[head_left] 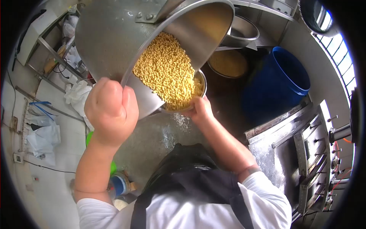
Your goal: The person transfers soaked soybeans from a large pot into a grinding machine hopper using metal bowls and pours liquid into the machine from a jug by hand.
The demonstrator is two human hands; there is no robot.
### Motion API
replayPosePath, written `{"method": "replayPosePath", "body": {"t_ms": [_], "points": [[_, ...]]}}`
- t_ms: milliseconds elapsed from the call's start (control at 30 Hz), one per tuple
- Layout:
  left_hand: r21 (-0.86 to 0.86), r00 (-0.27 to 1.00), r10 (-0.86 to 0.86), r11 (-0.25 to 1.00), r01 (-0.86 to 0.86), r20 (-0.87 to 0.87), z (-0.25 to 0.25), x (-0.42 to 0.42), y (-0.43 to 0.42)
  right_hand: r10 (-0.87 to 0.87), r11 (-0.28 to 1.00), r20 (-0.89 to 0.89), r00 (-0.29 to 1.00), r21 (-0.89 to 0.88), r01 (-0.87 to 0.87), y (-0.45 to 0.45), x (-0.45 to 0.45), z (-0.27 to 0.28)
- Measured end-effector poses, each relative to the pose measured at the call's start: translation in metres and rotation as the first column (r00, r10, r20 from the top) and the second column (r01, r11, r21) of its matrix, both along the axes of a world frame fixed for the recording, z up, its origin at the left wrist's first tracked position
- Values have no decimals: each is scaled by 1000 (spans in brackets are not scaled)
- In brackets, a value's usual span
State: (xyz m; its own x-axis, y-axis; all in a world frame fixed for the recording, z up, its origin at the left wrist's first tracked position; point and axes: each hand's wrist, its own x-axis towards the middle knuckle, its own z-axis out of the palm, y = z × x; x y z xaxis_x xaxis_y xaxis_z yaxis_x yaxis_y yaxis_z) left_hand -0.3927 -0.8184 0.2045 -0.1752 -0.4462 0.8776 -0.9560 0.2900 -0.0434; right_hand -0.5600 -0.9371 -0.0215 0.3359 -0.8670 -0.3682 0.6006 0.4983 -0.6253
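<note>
A large metal pot (110, 42) is tipped on its side at the upper left, its mouth turned toward the middle. Yellow soybean-like grains (166, 68) lie heaped along its lower wall and reach its rim. My left hand (111, 107) is closed on the pot's near rim. Under the grains at the mouth is a round metal bowl (204, 84), also holding grains. My right hand (199, 108) grips the bowl's near edge, its thumb on the rim. The grains and the pot hide part of the bowl.
At the right stands an open blue barrel (278, 80). Beside it is a round container of brownish contents (228, 63). A metal basin (242, 30) rests above. Metal equipment with bolts (301, 152) fills the lower right. White bags (78, 97) hang at the left.
</note>
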Motion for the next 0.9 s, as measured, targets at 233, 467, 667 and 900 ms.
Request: {"method": "replayPosePath", "body": {"t_ms": [233,467,667,900], "points": [[-53,992,-67,996,73,110,-7,3,-20,6,1000,-28,1000,-14,-6,-49,10,9],[-147,971,219,968,-204,95,-2,15,-27,-21,1000,-7,1000,-16,21,-33,-7,18],[-32,965,212,975,-220,-153,1,38,-66,13,1000,-50,999,-7,-13,-34,-41,-1],[172,873,255,965,-200,-415,-40,49,-86,10,990,-128,992,139,7,18,-100,-69]]}}
